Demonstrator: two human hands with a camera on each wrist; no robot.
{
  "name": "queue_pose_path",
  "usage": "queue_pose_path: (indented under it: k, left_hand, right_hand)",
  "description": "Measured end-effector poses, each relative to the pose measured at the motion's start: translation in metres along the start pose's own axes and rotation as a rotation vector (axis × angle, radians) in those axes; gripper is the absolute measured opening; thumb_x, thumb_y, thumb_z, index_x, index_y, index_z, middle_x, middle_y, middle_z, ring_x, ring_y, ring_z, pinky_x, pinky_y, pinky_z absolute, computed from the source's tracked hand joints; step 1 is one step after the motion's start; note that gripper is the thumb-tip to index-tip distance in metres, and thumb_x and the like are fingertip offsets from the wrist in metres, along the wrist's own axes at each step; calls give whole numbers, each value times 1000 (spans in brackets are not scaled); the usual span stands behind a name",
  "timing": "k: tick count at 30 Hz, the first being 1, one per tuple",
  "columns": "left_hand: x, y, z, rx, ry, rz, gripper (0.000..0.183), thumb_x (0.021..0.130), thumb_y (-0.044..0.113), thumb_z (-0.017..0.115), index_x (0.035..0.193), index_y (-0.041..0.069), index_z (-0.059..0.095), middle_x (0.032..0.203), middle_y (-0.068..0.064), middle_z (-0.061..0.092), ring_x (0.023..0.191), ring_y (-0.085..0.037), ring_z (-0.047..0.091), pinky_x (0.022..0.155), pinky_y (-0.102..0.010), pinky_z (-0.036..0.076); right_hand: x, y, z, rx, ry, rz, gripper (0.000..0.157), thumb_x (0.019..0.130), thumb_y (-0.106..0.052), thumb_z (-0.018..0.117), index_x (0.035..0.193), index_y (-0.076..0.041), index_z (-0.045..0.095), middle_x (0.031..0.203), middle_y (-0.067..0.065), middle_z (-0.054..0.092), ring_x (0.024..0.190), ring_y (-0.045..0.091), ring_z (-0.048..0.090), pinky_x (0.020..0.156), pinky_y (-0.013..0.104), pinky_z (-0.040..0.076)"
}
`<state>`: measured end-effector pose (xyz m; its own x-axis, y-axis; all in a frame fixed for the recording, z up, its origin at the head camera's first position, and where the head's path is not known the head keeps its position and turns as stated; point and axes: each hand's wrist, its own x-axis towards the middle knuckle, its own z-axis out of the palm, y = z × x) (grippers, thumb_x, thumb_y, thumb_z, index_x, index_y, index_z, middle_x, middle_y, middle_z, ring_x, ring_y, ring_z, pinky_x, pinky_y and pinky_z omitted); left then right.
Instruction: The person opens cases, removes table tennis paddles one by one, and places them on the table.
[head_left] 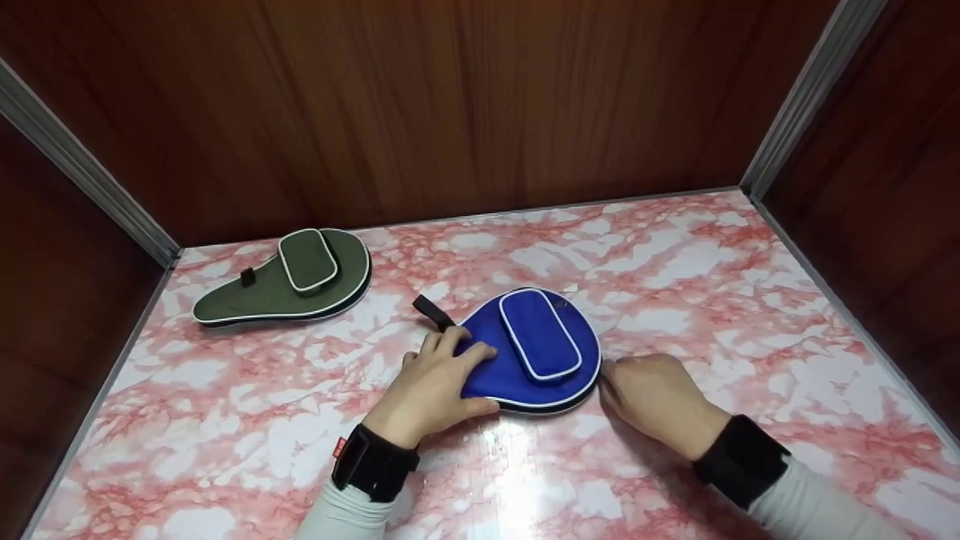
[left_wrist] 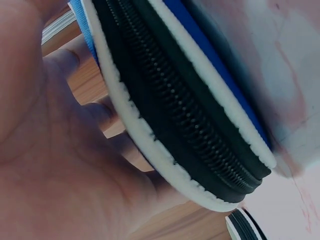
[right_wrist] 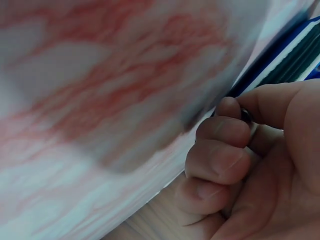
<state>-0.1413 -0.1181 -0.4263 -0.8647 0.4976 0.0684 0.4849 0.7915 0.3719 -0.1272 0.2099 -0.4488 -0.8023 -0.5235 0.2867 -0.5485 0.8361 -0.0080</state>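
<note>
A blue table tennis paddle case (head_left: 491, 375) with white piping and a raised pocket lies on the marbled tabletop. My left hand (head_left: 439, 382) holds its narrow end, fingers over the top and thumb along the near edge. A black zipper (left_wrist: 175, 100) running round the case's side shows in the left wrist view, its teeth closed along that stretch. At the rounded right end, my right hand (head_left: 652, 394) has its fingers curled and pinches a small dark zipper pull (right_wrist: 245, 116), mostly hidden between thumb and forefinger. A black strap (head_left: 433, 311) sticks out beyond the left fingers.
A green paddle case (head_left: 262, 296) of the same shape lies at the back left, near the wall. Dark wood panels (head_left: 480, 112) enclose the marbled tabletop (head_left: 712, 300) at the back and both sides, with metal strips at the corners.
</note>
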Motion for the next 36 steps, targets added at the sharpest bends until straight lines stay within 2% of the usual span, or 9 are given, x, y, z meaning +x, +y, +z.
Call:
queue_pose_path:
  k: [9,22,26,30,33,36]
  left_hand:
    - [0,-1,1,0,-4,-6,67,91,52,88,149,25,67,153,-16,53,138,-43,49,98,-65,47]
    - [1,0,3,28,5,-17,69,89,55,89,148,27,68,154,-16,52,138,-43,50,97,-65,48]
    - [1,3,3,45,11,-17,69,91,58,86,149,25,68,150,-17,54,137,-43,51,93,-66,49]
    - [0,6,2,7,-33,-42,67,99,62,75,155,27,65,151,-17,54,141,-42,49,99,-68,50]
    - [-1,8,0,-27,-63,-64,63,104,59,69,159,30,63,152,-15,54,142,-39,48,103,-66,49]
    - [-1,9,0,-23,-56,-67,60,105,54,70,160,30,61,148,-16,54,137,-38,50,101,-63,51]
  right_hand:
    - [-5,-13,-2,-23,48,-58,21,97,-12,73,79,-13,62,53,-2,51,53,25,64,55,47,53]
    - [-7,-13,-2,22,13,-57,25,100,-14,70,78,-17,58,55,-8,46,52,21,61,55,47,53]
    - [-3,-10,-4,64,-31,8,28,101,-15,69,77,-19,56,56,-7,45,52,21,59,53,47,51]
    - [8,-2,-4,101,-105,132,30,103,-18,66,75,-19,56,58,-3,49,53,26,59,52,51,50]
    - [20,5,-4,113,-160,208,31,105,-21,63,74,-18,59,61,1,56,58,30,63,55,55,52]
    - [32,12,-4,116,-202,246,32,106,-22,61,74,-16,63,65,3,60,63,32,66,58,57,54]
